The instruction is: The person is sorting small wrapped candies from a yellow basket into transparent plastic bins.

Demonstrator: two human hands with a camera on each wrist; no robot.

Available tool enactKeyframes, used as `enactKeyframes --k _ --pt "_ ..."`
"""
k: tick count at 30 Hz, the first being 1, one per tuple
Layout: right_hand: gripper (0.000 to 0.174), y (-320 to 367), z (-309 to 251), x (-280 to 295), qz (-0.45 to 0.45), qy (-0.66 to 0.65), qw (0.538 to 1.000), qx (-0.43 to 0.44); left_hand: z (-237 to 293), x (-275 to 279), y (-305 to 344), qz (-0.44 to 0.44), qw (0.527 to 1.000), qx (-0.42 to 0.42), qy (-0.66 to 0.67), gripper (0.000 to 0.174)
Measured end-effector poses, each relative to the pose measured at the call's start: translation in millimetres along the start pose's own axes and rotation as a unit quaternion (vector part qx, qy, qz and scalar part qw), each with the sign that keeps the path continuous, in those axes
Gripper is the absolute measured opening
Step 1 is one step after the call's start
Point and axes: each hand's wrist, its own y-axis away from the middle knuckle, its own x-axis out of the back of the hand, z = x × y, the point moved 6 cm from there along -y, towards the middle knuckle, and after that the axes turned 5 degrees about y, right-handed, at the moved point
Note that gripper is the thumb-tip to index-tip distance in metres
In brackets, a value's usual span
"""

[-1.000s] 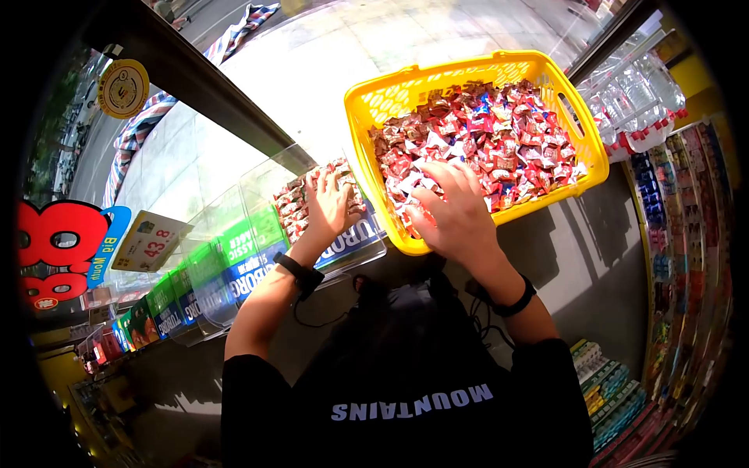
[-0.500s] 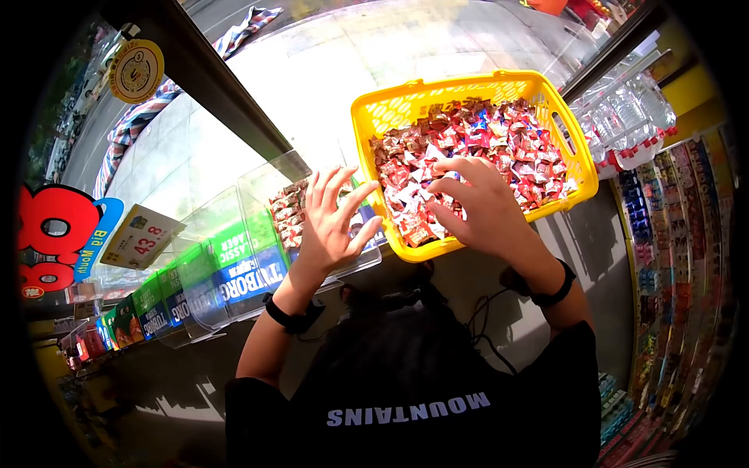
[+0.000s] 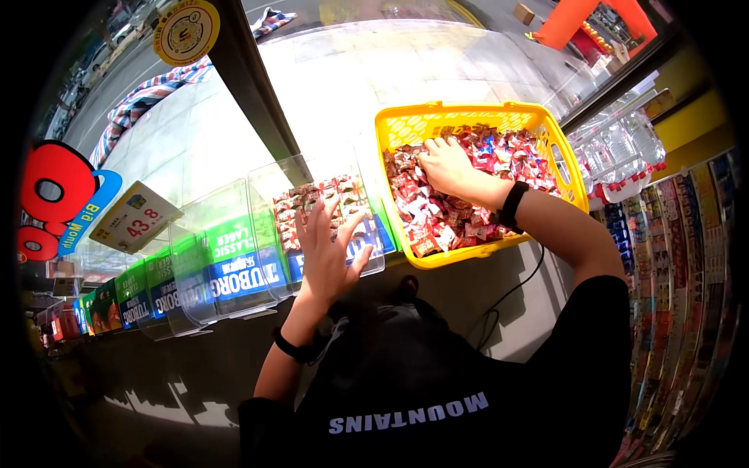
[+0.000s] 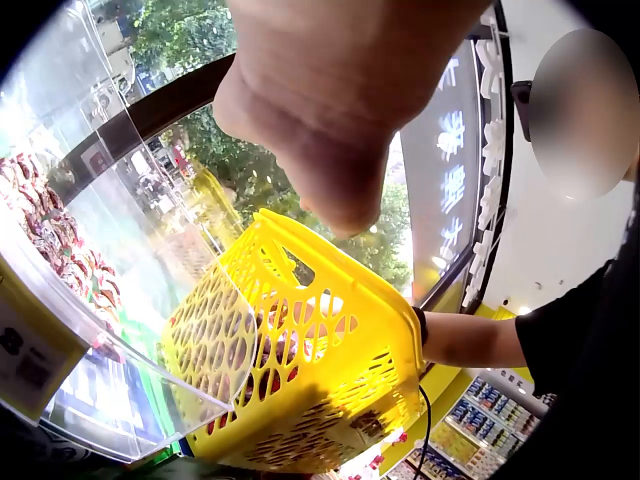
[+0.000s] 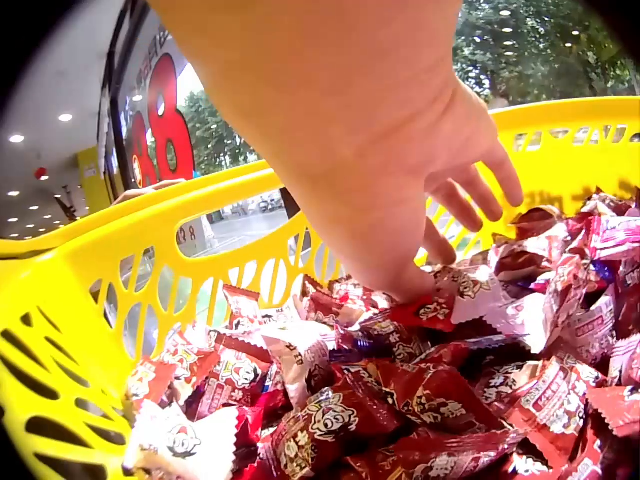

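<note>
My right hand (image 3: pixel 452 170) reaches into a yellow basket (image 3: pixel 485 254) full of wrapped candies (image 3: pixel 429 222). From the right wrist view, its fingers (image 5: pixel 500 178) extend loosely over the red and pink wrappers, and the thumb side rests on the pile. No candy shows in its grasp. Fingers spread, my left hand (image 3: pixel 326 261) hovers over the near side of a clear box (image 3: pixel 269 178) just left of the basket. Rows of similar candies (image 3: pixel 290 217) fill that box. Nothing is in the left hand.
Further clear boxes (image 3: pixel 191 249) continue to the left over green and blue beer cartons (image 3: pixel 242 273). A price card (image 3: pixel 134 218) stands behind them. Bottled water packs (image 3: pixel 620 144) sit right of the basket, with goods shelves (image 3: pixel 679 273) nearer me. A window post (image 3: pixel 257 93) rises behind.
My right hand has moved deeper into the basket, toward its far left part. The left hand has lifted off the candies in the clear box and drawn back toward me, fingers spread.
</note>
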Motion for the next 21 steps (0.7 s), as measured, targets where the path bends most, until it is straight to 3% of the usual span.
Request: enactKeyframes --k 1,4,12,14,16,20,21 --pt "0.018 -2.7 -1.4 -2.8 0.006 -0.004 1.0 -0.011 -6.8 4.6 8.3 0.023 1.0 -0.012 0.009 0.058" --pt "0.017 -10.3 -0.4 -6.1 0.017 -0.008 1.0 -0.016 -24.6 11.9 30.5 -0.004 0.996 0.082 0.031 0.058" --pt "0.012 -19.9 9.2 11.7 0.017 0.001 1.0 -0.006 -32.7 18.9 47.6 0.016 0.995 0.097 0.018 0.051" --pt "0.01 -15.6 7.8 33.8 0.0 -0.01 1.0 -0.002 -32.3 24.3 42.7 0.033 0.996 0.082 0.01 0.049" --pt "0.008 -6.6 1.9 69.1 0.052 -0.038 0.998 0.02 -32.4 29.5 37.6 0.044 0.997 0.071 0.0 0.049" --pt "0.012 23.4 -22.9 170.5 0.177 -0.08 0.981 -0.021 -25.4 39.6 25.2 0.061 0.997 0.044 0.027 0.047" --pt "0.01 30.4 -31.1 188.8 0.164 -0.105 0.98 -0.035 -20.3 42.4 21.1 0.056 0.997 0.035 0.039 0.047"
